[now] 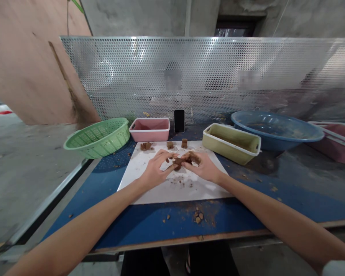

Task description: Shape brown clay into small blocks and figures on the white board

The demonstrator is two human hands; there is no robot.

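Note:
Both my hands meet over a white board [152, 191], gripping a lump of brown clay [178, 162] between them. My left hand [158, 167] pinches its left side with thumb and fingers. On the other side, my right hand [202, 165] is closed around the right part, its fingertips partly hidden by clay. Along the board's far edge sit a rough clay clump [145, 146] and two small shaped clay pieces, one squat [170, 145] and one taller [184, 143]. Brown crumbs [182, 183] are scattered on the board below my hands.
Behind the board stand a green basket [103, 138], a pink bin [149, 135], a phone [179, 121], a yellow-green bin [230, 147] and a blue basin [278, 132]. A perforated metal panel [149, 80] rises at the back. Dry bits [198, 218] lie near the blue table's [126, 230] front edge.

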